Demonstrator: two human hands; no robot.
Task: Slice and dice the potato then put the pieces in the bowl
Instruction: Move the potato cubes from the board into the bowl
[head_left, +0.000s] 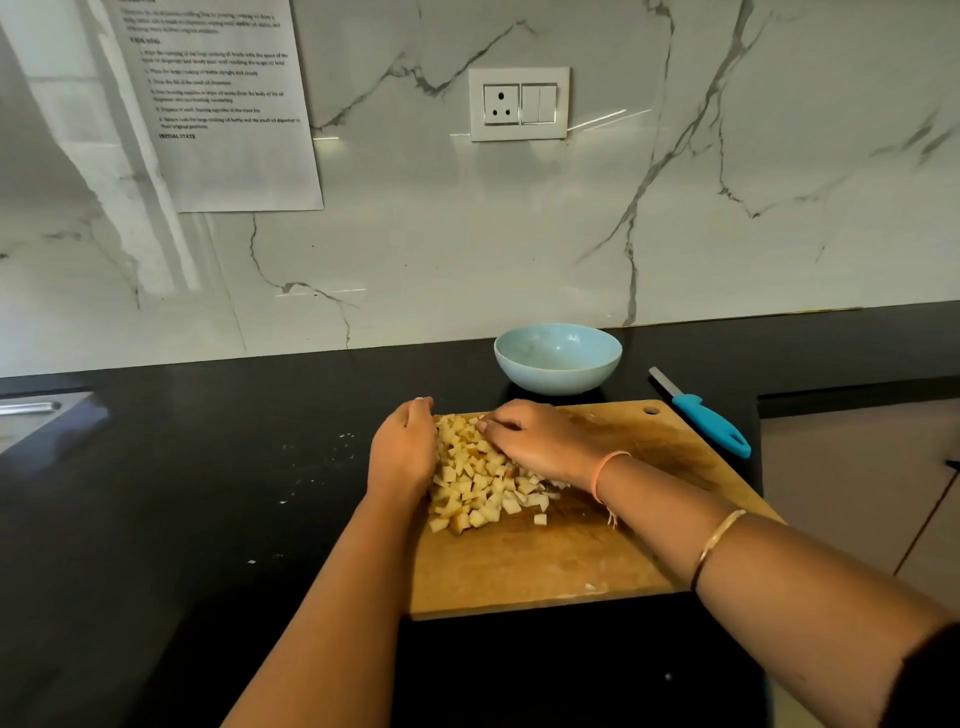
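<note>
A heap of diced potato pieces (470, 486) lies on the left part of the wooden cutting board (561, 551). My left hand (402, 452) stands on edge against the heap's left side, fingers curved along it. My right hand (540, 439) lies over the heap's far right side, fingers bent down onto the pieces. The heap sits cupped between both hands. A light blue bowl (558, 358) stands just behind the board, and it looks empty. The knife (701, 413) with a blue handle lies on the counter to the right of the board.
The black counter (208, 493) carries a few small white scraps to the left of the board. A sink edge (36, 415) shows at far left. The marble wall behind holds a socket (519, 104) and a taped paper sheet (223, 104).
</note>
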